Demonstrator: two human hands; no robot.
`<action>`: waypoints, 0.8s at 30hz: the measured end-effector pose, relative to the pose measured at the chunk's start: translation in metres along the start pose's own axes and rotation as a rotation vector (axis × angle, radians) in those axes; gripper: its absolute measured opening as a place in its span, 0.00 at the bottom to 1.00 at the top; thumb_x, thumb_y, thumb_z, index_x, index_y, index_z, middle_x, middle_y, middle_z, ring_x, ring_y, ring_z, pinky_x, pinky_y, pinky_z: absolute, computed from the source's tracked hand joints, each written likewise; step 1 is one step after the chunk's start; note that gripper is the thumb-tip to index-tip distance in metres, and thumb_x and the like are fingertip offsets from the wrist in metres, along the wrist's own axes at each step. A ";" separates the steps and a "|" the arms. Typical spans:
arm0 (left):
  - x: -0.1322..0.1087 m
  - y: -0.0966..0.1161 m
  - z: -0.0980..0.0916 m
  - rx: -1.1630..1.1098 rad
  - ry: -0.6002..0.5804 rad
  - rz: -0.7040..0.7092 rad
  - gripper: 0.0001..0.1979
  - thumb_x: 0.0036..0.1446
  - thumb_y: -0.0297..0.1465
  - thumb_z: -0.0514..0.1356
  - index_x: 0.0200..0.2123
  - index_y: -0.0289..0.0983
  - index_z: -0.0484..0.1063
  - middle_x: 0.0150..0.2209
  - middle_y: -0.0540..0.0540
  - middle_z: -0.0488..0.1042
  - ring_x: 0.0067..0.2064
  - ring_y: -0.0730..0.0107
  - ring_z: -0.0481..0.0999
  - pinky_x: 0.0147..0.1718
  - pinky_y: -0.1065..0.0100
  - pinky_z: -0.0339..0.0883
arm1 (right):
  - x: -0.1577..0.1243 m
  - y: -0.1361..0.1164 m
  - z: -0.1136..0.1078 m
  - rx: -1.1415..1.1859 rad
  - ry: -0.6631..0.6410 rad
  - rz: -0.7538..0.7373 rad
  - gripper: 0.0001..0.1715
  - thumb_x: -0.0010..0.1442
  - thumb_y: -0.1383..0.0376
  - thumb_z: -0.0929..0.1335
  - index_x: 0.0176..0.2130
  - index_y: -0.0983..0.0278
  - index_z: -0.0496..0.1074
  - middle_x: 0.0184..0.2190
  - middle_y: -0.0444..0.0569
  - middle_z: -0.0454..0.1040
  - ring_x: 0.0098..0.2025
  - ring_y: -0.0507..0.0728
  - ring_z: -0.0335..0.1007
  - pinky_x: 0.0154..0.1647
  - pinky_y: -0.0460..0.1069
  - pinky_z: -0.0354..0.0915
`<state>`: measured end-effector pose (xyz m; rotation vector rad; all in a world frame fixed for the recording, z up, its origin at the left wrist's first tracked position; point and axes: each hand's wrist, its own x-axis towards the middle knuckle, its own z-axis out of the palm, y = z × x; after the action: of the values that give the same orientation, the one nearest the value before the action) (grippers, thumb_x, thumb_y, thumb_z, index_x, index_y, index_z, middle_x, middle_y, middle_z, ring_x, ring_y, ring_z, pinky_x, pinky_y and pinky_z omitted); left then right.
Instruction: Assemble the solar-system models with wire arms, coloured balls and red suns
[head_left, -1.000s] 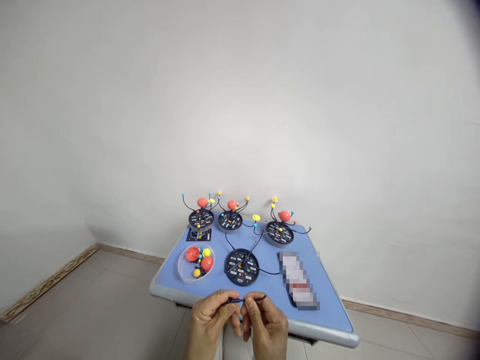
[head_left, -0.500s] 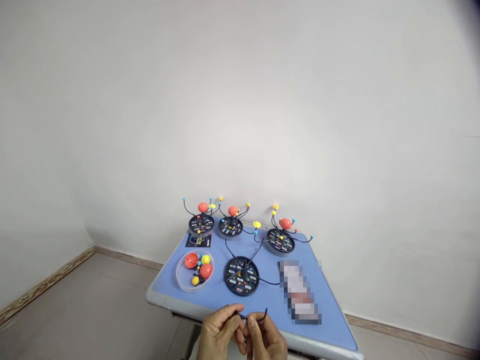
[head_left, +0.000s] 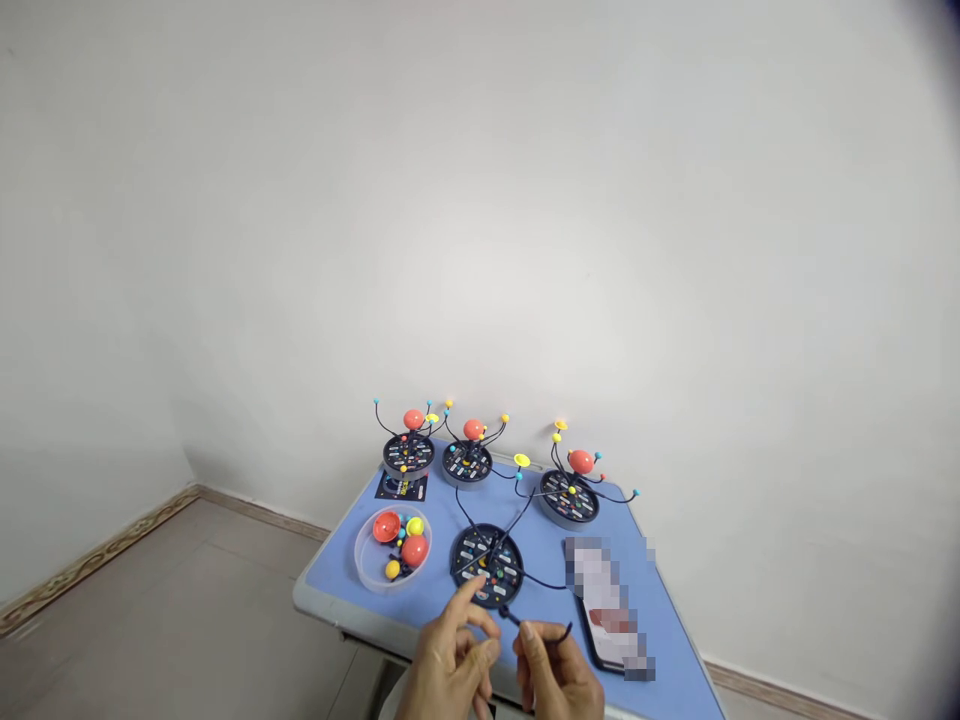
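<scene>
My right hand (head_left: pixel 555 672) pinches a thin black wire arm (head_left: pixel 513 617) with a small dark bead at its tip. My left hand (head_left: pixel 450 665) has its fingers apart and holds nothing, its index finger reaching toward the front edge of a round black model base (head_left: pixel 486 580). That base carries several curved black wires. Behind it stand several similar solar-system models, such as the left one (head_left: pixel 409 457), each with a red-orange ball. A clear plastic dish (head_left: pixel 367 560) holds red-orange half-spheres, yellow balls and small beads.
The blue table (head_left: pixel 330 585) has a grey rim and a corner pointing away from me. A blurred phone (head_left: pixel 607 610) lies at the right, and a small black card (head_left: pixel 401 488) lies at the back. Tiled floor and a white wall surround the table.
My hands have moved apart, and my left hand no longer holds the wire. My right hand keeps it. The view has tilted, so the table sits lower and further right.
</scene>
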<state>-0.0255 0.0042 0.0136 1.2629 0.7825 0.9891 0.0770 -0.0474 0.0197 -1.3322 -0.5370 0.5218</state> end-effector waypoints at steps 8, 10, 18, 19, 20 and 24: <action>0.065 0.090 -0.037 0.483 0.074 0.369 0.11 0.58 0.35 0.59 0.35 0.38 0.80 0.35 0.45 0.79 0.35 0.66 0.76 0.35 0.69 0.70 | 0.057 -0.016 0.012 -0.238 -0.004 -0.189 0.32 0.50 0.37 0.68 0.26 0.63 0.74 0.16 0.42 0.69 0.18 0.53 0.62 0.20 0.47 0.60; 0.090 0.095 -0.039 0.573 -0.046 0.337 0.10 0.56 0.31 0.58 0.34 0.37 0.80 0.36 0.45 0.80 0.36 0.65 0.76 0.37 0.67 0.70 | 0.065 -0.011 0.020 -0.288 -0.007 -0.237 0.32 0.52 0.37 0.67 0.26 0.63 0.74 0.16 0.43 0.70 0.19 0.54 0.63 0.21 0.47 0.60; 0.134 0.077 -0.021 0.769 -0.423 0.207 0.17 0.47 0.23 0.61 0.41 0.36 0.81 0.38 0.46 0.81 0.38 0.65 0.76 0.37 0.69 0.68 | 0.072 0.006 0.038 -0.401 0.006 -0.356 0.33 0.57 0.38 0.63 0.27 0.62 0.74 0.18 0.46 0.73 0.20 0.55 0.65 0.23 0.48 0.60; 0.136 0.074 -0.019 0.775 -0.443 0.203 0.18 0.46 0.22 0.61 0.42 0.36 0.81 0.37 0.47 0.81 0.37 0.65 0.76 0.37 0.70 0.68 | 0.073 0.007 0.038 -0.404 0.001 -0.354 0.33 0.57 0.38 0.62 0.27 0.62 0.74 0.18 0.45 0.73 0.19 0.55 0.65 0.23 0.48 0.60; 0.138 0.072 -0.018 0.781 -0.457 0.200 0.18 0.46 0.22 0.61 0.41 0.36 0.81 0.36 0.47 0.81 0.37 0.65 0.77 0.36 0.70 0.67 | 0.074 0.008 0.039 -0.406 -0.005 -0.353 0.33 0.57 0.38 0.62 0.27 0.62 0.74 0.18 0.45 0.73 0.19 0.55 0.65 0.23 0.48 0.60; 0.146 0.064 -0.014 0.809 -0.486 0.207 0.15 0.46 0.20 0.60 0.36 0.37 0.83 0.32 0.50 0.81 0.35 0.66 0.76 0.36 0.71 0.67 | 0.076 0.012 0.039 -0.416 -0.028 -0.355 0.33 0.58 0.38 0.62 0.26 0.62 0.73 0.16 0.44 0.72 0.18 0.55 0.64 0.22 0.47 0.60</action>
<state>0.0085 0.1449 0.0810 2.2148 0.6868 0.4677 0.1101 0.0322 0.0186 -1.5771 -0.9205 0.1370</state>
